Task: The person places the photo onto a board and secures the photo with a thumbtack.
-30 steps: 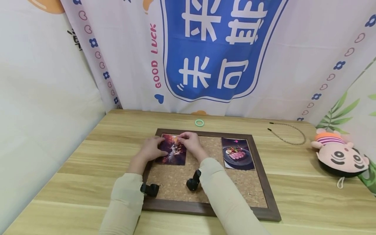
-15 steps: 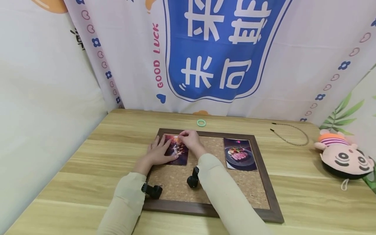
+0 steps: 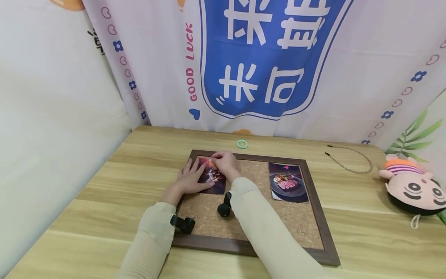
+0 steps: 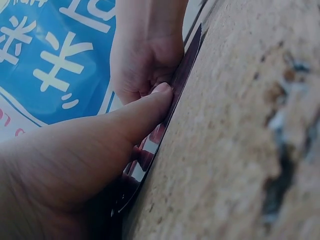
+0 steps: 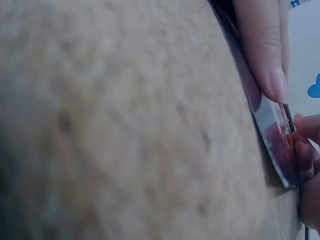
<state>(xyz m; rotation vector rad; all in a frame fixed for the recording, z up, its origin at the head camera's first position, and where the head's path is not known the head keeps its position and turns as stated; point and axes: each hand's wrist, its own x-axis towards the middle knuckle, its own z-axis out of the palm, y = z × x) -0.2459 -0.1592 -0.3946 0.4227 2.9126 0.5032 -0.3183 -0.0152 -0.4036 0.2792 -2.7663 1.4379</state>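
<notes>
A dark photo print (image 3: 218,187) with orange and purple tones lies at the upper left of a cork board (image 3: 251,174) in a brown frame. My left hand (image 3: 191,179) rests on it with fingers spread, the thumb reaching across its lower part. At the print's top edge my right hand (image 3: 224,162) pinches a small push pin, mostly hidden by the fingertips. In the right wrist view the print's edge (image 5: 272,145) stands slightly off the cork. A second print, of a plated dish (image 3: 288,183), hangs at the upper right under a pink pin (image 3: 287,167).
Behind the board lies a green ring (image 3: 242,144). A thin cord (image 3: 352,169) curves on the table at the right, near a plush toy (image 3: 411,186). A printed curtain (image 3: 163,77) closes the back of the wooden table (image 3: 104,201).
My left hand has gone from holding the print's left edge to lying spread over it. The right hand stays at the print's top edge. The head view has shifted slightly.
</notes>
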